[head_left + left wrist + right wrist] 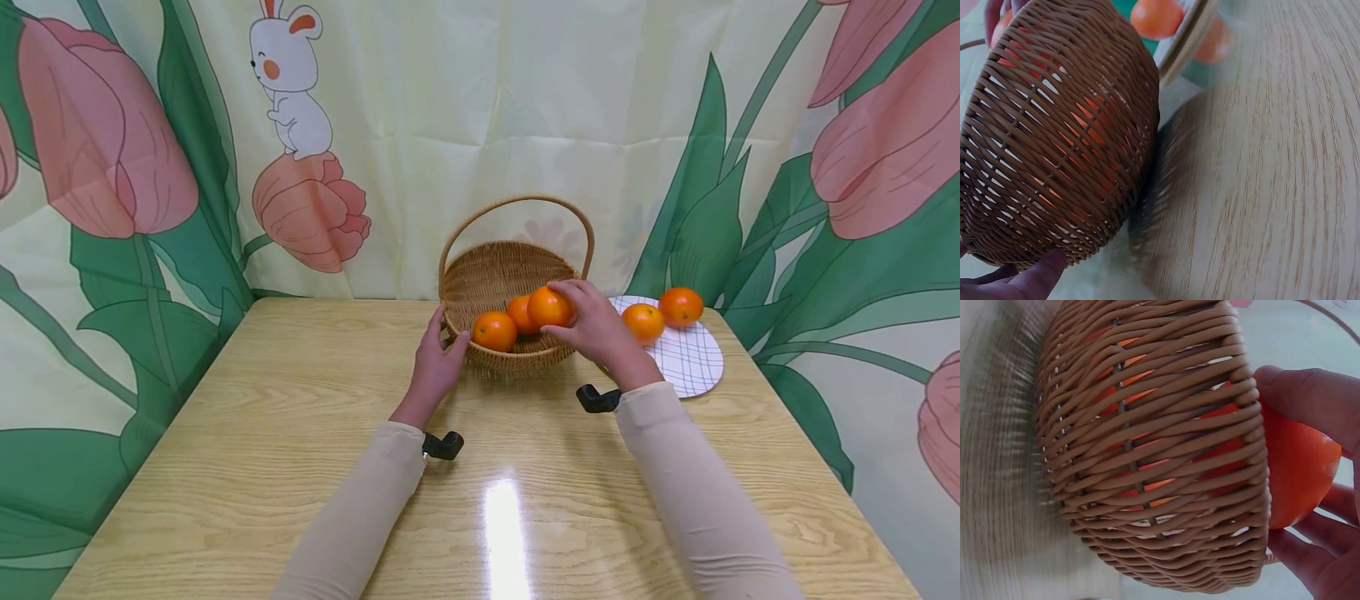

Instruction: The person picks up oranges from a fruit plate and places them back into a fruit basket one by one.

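A wicker basket [517, 361] with a tall arched handle stands at the back middle of the table. My left hand [438, 358] grips its left rim, the thumb [1044, 275] against the weave in the left wrist view. My right hand [603, 332] holds an orange [550, 307] at the basket's right side, just inside the rim. In the right wrist view, the thumb and fingers spread round this orange [1300, 469], partly hidden behind the wicker wall. Two more oranges lie in the basket, one at the front left [494, 332] and another [519, 313] beside the held one.
To the right of the basket is a round tray [697, 367] with a white grid-patterned surface. It bears two oranges, a nearer one [643, 322] and a farther one [681, 307]. A curtain [420, 150] printed with tulips and a rabbit hangs behind the wooden table [300, 467].
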`<state>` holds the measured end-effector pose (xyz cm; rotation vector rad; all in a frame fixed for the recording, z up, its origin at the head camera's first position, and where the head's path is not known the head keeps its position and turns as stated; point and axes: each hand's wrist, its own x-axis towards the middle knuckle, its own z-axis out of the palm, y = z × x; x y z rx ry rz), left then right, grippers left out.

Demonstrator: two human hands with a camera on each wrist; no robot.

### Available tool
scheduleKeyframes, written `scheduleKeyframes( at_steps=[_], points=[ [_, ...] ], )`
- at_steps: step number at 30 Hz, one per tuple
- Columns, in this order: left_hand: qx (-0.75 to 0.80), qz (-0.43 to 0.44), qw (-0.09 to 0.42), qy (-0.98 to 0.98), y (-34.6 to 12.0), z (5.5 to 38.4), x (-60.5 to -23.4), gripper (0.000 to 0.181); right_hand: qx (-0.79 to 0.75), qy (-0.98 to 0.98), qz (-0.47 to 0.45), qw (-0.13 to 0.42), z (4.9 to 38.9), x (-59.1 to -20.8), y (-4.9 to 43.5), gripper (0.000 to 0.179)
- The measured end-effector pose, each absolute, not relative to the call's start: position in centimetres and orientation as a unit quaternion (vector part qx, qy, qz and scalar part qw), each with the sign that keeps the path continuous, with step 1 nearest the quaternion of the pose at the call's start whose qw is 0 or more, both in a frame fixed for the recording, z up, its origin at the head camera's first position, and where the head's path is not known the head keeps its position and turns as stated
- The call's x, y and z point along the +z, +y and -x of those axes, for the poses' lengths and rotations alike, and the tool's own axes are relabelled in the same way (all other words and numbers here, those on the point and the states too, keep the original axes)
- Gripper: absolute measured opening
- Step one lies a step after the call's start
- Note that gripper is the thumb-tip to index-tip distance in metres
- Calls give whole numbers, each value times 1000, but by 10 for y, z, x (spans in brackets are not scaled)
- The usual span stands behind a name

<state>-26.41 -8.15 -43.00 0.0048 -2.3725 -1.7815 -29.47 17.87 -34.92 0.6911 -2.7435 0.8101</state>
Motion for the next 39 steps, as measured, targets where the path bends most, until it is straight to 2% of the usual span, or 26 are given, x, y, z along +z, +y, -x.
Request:
scheduleKeyframes(
  at_steps=[33, 39],
  points=[
    [-597, -9, 88, -798, -81, 264, -430, 67, 217, -943, -252, 6, 305, -353, 166, 62],
    [-598, -13, 87, -796, -81, 264, -430, 67, 200, -945, -258, -4, 307, -352, 166, 54]
  ],
)
